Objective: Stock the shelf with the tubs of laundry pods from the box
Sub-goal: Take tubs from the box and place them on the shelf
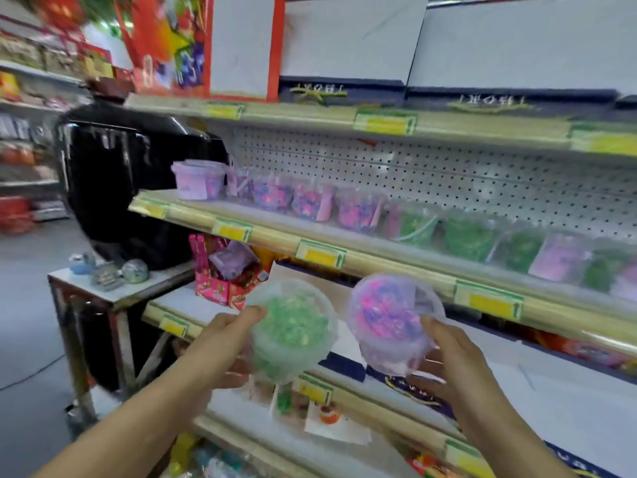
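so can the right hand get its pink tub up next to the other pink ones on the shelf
Probably yes: the right hand holds the pink tub just below that shelf, with open space above the pink row.

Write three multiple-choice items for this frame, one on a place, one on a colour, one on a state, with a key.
1. Where does the row of tubs already stocked stand?
A. on the floor
B. on the shelf backed by pegboard
C. on the small side table

2. What colour are the pods in the tub held by the left hand?
A. green
B. orange
C. white

3. What is the right hand doing?
A. hanging empty
B. pressing a price tag
C. gripping a tub of pink and purple pods

Key: 1 B, the row of tubs stands on the shelf before the pegboard. 2 A, the left hand holds the green tub. 3 C, the right hand curls round the pink and purple tub.
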The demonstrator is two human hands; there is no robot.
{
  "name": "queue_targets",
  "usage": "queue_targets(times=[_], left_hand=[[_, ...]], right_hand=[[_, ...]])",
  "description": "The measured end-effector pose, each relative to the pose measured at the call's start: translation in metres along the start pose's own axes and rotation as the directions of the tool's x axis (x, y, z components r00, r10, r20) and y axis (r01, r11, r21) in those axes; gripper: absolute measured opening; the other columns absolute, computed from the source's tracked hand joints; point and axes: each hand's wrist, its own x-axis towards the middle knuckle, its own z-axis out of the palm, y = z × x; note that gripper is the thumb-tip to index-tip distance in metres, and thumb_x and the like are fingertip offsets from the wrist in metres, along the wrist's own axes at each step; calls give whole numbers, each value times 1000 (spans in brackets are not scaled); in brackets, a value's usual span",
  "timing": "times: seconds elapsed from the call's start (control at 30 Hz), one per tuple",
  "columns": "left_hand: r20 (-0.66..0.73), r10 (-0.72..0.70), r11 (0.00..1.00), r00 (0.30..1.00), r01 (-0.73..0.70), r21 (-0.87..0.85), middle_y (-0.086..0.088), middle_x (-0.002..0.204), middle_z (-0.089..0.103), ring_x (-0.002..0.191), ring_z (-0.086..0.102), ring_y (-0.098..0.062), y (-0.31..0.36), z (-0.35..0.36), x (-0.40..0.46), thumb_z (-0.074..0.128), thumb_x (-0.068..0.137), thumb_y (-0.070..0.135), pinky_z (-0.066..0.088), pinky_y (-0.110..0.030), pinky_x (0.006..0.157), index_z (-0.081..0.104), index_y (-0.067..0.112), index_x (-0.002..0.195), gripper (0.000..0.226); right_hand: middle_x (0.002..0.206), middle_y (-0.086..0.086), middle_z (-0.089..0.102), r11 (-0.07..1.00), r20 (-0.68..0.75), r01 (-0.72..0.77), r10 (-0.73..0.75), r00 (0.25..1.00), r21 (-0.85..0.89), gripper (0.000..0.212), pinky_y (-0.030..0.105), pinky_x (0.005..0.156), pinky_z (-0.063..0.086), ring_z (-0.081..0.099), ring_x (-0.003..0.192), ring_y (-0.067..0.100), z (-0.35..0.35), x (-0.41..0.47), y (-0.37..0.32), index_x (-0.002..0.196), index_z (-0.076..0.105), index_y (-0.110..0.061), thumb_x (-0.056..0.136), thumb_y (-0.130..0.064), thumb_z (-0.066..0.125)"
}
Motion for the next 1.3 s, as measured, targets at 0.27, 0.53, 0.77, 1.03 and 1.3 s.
queue_targets(times=[0.27,0.53,0.77,1.03,1.3], left_hand=[[-2,72,996,997,-72,-53,-14,93,64,81,66,-30,58,-32,21,52,85,56,53,-38,74,56,15,108,47],[5,81,996,997,-81,-40,-8,91,64,79,66,-26,87,-84,94,52,83,60,52,-37,73,58,12,110,55],[26,158,987,987,-159,20,-11,92,66,83,67,-25,114,-127,159,52,84,58,53,-35,71,54,26,93,33],[41,116,993,992,-117,24,-10,96,68,86,68,-26,122,-162,202,51,83,60,54,-38,77,58,20,102,45],[50,106,994,993,-106,-1,-14,91,71,77,69,-25,117,-191,220,51,85,57,52,-32,62,58,20,99,40]], right_hand=[[88,13,67,990,112,138,-134,985,-26,26,41,78,55,65,78,27,37,34,-75,98,61,-21,90,-44,52],[96,19,67,998,116,64,-64,991,-1,30,39,70,54,66,79,32,128,104,-117,102,56,-18,90,-45,53],[82,13,62,993,89,-36,46,995,-109,35,40,67,55,63,73,28,197,157,-135,92,57,-18,86,-52,54],[95,11,52,984,122,-92,111,986,-153,36,47,69,56,59,83,31,269,197,-150,107,53,-18,89,-49,52],[101,5,61,846,104,172,-139,985,-504,66,43,93,49,60,97,25,301,210,-135,127,47,-8,86,-61,46]])
